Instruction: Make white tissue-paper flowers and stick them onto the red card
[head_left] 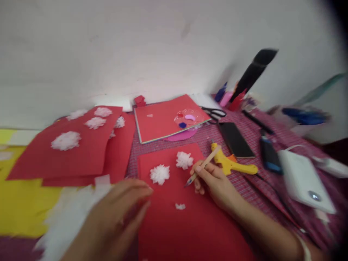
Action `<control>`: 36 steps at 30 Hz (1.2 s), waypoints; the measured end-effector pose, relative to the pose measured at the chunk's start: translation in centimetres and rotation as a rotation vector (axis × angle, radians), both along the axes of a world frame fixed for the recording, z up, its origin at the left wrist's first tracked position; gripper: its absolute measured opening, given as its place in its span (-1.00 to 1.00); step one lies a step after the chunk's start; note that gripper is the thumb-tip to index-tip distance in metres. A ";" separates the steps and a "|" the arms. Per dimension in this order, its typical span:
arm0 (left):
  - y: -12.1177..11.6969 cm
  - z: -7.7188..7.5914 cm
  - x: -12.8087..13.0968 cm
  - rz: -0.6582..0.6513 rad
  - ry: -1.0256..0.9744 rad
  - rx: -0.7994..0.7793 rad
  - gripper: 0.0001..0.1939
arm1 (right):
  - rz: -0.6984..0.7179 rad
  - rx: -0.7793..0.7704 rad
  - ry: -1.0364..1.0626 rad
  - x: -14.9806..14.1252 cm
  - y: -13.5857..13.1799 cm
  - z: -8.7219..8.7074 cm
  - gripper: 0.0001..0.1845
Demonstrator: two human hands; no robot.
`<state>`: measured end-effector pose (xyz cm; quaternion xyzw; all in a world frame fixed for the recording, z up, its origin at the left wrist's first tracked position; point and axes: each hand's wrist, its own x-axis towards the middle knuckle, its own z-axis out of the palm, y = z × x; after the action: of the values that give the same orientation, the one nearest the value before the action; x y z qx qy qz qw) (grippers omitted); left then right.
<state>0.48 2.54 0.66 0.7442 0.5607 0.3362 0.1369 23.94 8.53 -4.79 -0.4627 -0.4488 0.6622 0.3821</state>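
My right hand (210, 177) grips a thin paintbrush (205, 162) with a pale wooden handle, its dark tip pointing down at a red paper sheet (168, 235). Two white crumpled-paper flowers, one at the left (160, 174) and one nearer the hand (184, 160), sit on the sheet's upper part. Below them lies a small scrap of white paper (180, 206). Over the sheet's left edge hovers my left hand (122, 210), blurred, thumb and fingers apart with nothing visible between them. White tissue paper (67, 214) lies partly hidden behind it.
At left, red sheets (89, 156) bear more white flowers. Behind my sheet, a paint palette (189, 119) rests on a red paper stack (160, 127). Rightward are scissors (214, 113), a yellow glue gun (231, 165), a black phone (236, 139) and a white power bank (306, 181).
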 end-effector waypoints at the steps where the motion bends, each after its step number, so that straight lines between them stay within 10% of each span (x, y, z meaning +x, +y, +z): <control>1: -0.3 1.2 -1.3 0.001 0.077 -0.010 -0.90 | 0.029 -0.001 -0.013 -0.1 -0.2 -0.1 -0.73; 5: -3.1 3.2 -5.2 0.111 0.228 -0.215 -0.88 | 0.095 0.046 -0.071 -0.1 -0.3 -0.7 -0.75; 12: -8.6 -1.5 -5.3 -0.006 0.342 -0.302 -0.86 | 0.160 0.104 -0.109 -0.2 -0.2 -0.7 -0.72; 19: -8.2 -3.5 -3.7 0.142 0.431 -0.357 -0.84 | 0.168 0.148 -0.108 -0.2 -0.3 -0.9 -0.73; 27: -5.7 -0.3 -4.5 0.254 -0.232 -0.477 -0.87 | 0.172 0.198 -0.044 -0.1 -0.5 -0.8 -0.76; 36: 0.2 -0.9 2.8 0.134 -0.993 -0.885 -0.84 | 0.161 0.374 0.207 -0.2 -2.8 1.8 -0.87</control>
<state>3.26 2.77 -0.25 0.3383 0.5611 0.3848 0.6501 23.76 5.75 -2.94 -0.2759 -0.5577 0.6397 0.4512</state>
